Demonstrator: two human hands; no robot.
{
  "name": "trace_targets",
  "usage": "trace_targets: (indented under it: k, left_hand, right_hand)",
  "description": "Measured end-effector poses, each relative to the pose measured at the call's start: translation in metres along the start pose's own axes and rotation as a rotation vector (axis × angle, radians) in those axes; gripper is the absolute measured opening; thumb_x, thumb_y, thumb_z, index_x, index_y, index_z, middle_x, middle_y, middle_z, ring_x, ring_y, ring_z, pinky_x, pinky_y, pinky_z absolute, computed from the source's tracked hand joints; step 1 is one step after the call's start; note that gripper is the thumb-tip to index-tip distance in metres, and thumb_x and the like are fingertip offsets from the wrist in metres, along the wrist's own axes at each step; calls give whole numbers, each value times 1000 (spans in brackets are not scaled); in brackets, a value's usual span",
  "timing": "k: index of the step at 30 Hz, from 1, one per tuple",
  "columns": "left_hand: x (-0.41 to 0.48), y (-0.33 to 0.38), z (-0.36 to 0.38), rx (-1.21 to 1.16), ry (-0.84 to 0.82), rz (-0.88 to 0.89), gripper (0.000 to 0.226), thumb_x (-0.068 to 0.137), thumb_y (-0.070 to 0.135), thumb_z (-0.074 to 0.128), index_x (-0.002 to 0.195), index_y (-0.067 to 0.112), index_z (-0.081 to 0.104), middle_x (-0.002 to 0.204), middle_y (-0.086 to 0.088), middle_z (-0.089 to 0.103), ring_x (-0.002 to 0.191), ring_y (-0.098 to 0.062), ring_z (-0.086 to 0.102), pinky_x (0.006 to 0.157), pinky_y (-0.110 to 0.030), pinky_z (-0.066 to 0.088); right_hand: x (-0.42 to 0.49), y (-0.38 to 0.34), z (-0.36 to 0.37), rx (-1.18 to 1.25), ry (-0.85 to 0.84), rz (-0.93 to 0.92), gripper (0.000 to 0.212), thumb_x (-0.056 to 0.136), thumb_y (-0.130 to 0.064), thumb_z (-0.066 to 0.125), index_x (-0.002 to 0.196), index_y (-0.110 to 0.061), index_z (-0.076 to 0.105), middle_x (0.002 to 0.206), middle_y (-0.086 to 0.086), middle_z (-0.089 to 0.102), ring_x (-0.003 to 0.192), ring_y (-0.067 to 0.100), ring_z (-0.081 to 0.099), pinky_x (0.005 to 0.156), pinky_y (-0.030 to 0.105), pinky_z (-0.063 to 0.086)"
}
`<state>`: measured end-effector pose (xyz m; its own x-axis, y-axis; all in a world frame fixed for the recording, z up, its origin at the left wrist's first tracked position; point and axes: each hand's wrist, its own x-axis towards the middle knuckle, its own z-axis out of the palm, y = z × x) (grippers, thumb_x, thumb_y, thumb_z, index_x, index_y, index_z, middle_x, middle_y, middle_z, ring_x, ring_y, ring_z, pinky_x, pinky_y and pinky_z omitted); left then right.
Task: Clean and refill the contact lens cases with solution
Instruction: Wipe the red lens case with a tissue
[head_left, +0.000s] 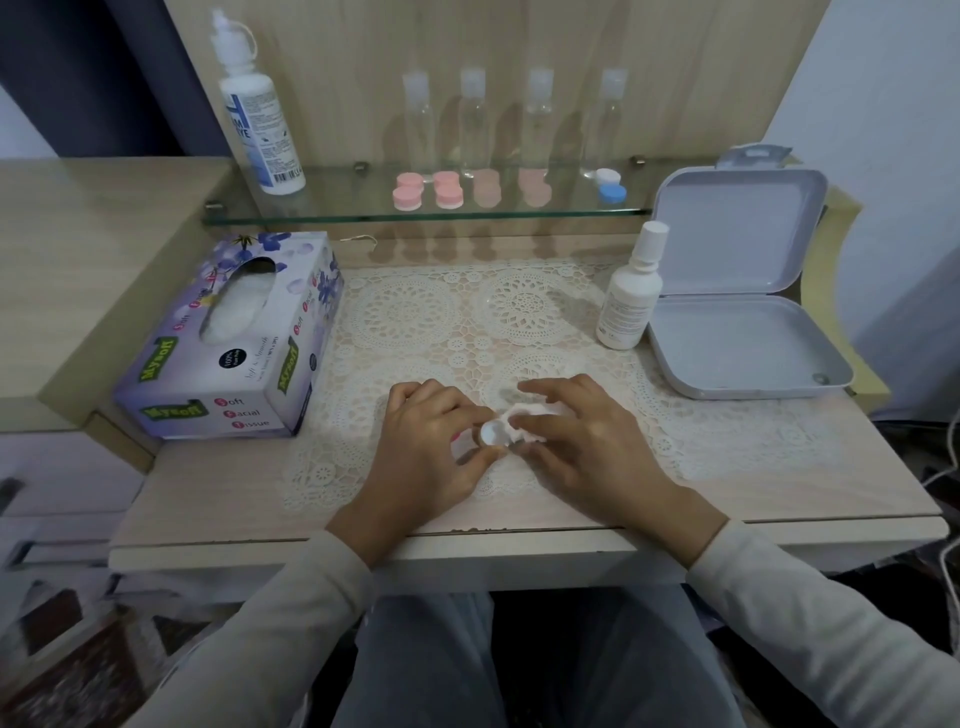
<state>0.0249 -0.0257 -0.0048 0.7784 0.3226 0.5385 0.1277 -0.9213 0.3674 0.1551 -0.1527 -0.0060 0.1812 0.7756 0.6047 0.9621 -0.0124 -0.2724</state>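
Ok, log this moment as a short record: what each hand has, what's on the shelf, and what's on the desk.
left hand: holds white case piece
right hand: pinches tissue against it
glass shelf: large solution bottle, four clear bottles, pink cases, blue-and-white case
desk, left: tissue box
desk, right: small white bottle upright beside open grey box

You've got a white lens case (491, 434), cup open and facing up, pinched in your left hand (431, 441), with a tissue wad (530, 415) pressed against it. Pink cases (408, 191) and a white-blue case (610, 186) sit capped on the glass shelf (337, 210).
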Motion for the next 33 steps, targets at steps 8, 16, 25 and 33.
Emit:
trace_targets:
  k: [8, 16, 25, 33]
  left_hand:
    - [0, 2, -1, 5, -46, -60, 30, 73, 48, 58, 78, 21, 71, 71, 10, 63, 73, -2, 44, 78, -23, 24]
    - [6, 5, -14, -10, 66, -140, 37, 71, 50, 58, 82, 18, 71, 76, 9, 65, 76, -5, 52, 76, -24, 29]
    - [25, 26, -46, -559, -27, -520, 10, 72, 22, 74, 75, 31, 70, 63, 22, 66, 62, 2, 60, 63, -12, 46]
    - [25, 41, -56, -824, -33, -603, 26, 73, 39, 63, 81, 15, 70, 69, 5, 70, 65, -1, 60, 56, -10, 45]
  right_hand:
    - [5, 0, 2, 42, -40, -29, 9, 71, -13, 66, 76, -16, 72, 92, 1, 66, 80, 18, 52, 66, 20, 37]
    - [-3, 1, -19, 247, 110, 233, 27, 77, -28, 57, 69, -5, 68, 81, 4, 59, 75, 12, 51, 65, 20, 41]
    - [14, -13, -40, 253, 213, 159, 21, 73, -29, 64, 74, -9, 70, 85, -1, 66, 81, 10, 56, 73, 18, 43]
    - [24, -18, -34, 480, 212, 184, 21, 71, -28, 68, 76, -8, 73, 97, -4, 68, 90, 3, 64, 76, 19, 50]
